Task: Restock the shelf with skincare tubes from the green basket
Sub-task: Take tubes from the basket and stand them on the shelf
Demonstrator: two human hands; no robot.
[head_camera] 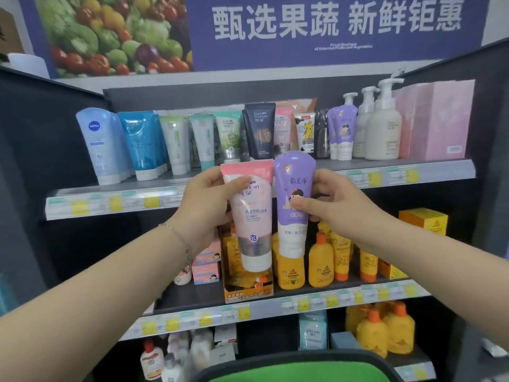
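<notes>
The left tube (pixel 252 213) stands just beside the right tube (pixel 293 205), before the top shelf (pixel 429 172); the basket (pixel 275 373) lies below.

Banner (pixel 330 23) reads 甄选果蔬 新鲜钜惠, purple tube (pixel 292 172) 郁美净, blue tube (pixel 95 139) NIVEA.

Both bare forearms extend forward and upward, converging. The left hand (pixel 208 201) grips a pink tube (pixel 252 224), thumb across its front, fingers behind. The right hand (pixel 337 201) holds a purple tube (pixel 292 188), thumb pressed on its front. Hands level, near each other, not touching. A thin bracelet (pixel 176 232) circles the left wrist.
</notes>
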